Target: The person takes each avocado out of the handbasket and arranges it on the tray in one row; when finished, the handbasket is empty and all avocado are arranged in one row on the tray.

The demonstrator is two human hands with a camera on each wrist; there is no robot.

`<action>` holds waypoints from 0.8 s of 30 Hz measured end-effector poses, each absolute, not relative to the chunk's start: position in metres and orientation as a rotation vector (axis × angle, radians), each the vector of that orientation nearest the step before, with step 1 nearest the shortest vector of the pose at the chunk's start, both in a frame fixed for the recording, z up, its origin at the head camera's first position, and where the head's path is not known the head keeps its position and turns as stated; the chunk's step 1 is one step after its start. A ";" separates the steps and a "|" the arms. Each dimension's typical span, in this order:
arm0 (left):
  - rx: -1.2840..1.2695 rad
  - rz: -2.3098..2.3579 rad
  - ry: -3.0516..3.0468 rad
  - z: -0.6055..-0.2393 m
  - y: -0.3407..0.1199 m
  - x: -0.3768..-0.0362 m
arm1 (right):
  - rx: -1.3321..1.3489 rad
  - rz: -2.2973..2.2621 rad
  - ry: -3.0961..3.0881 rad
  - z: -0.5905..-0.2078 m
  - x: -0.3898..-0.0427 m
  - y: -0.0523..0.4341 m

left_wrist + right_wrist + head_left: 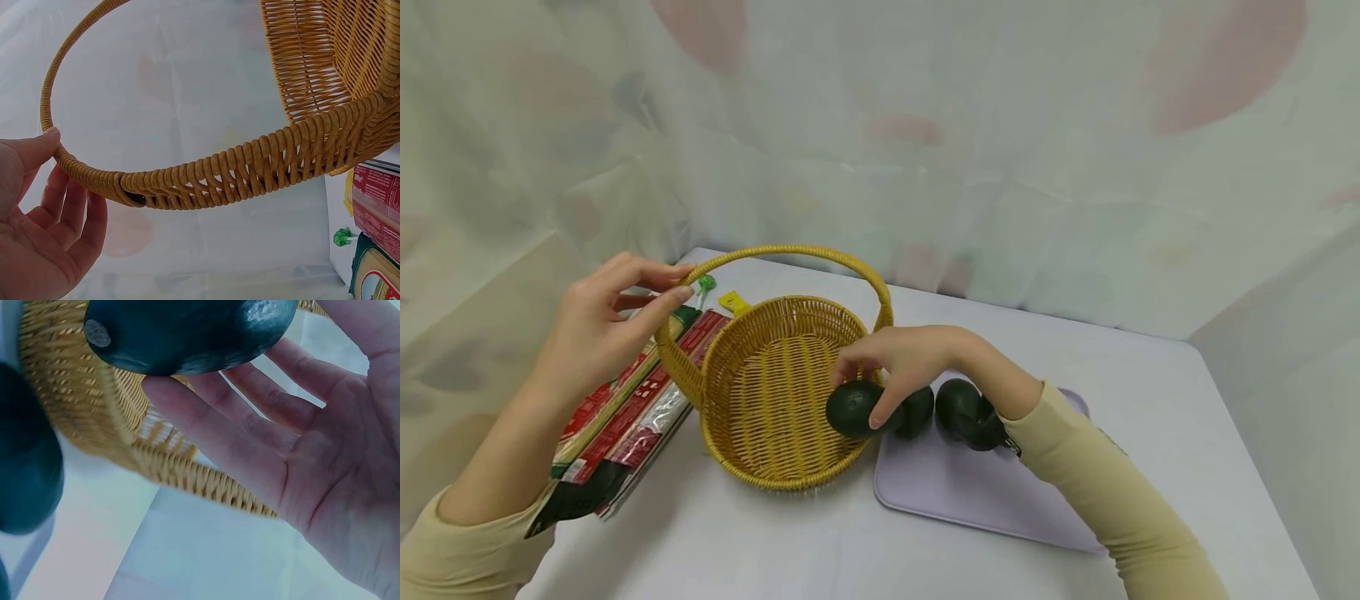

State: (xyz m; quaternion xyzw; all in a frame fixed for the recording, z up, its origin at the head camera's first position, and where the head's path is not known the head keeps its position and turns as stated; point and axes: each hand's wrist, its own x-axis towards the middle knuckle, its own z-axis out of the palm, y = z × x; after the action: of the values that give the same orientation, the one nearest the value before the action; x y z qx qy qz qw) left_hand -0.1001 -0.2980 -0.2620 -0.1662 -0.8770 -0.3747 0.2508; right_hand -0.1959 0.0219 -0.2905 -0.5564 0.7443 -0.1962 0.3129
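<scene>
Fingers of the right hand [904, 360] pinch an avocado [853, 408] over the basket [775, 392] rim; the left hand [597, 321] (fingers straight) touches its handle [75, 169].

Your head cam looks down and fwd over the table, basket [775, 392] at 6 o'clock of center. L wrist cam sits v. close under its handle, facing up. R wrist cam, also close, shares that basket [125, 425] w/ both.
</scene>
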 end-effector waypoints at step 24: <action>-0.404 -1.090 -2.379 -0.265 -0.299 -0.101 | -1.136 -0.743 2.130 -0.315 -0.193 0.135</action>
State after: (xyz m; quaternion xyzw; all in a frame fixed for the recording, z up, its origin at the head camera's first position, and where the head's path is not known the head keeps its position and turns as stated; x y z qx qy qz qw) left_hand -0.1014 -0.2987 -0.2651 -0.1479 -0.8712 -0.3992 0.2444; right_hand -0.1929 0.1354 -0.3145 -0.4285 0.8037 -0.2803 0.3030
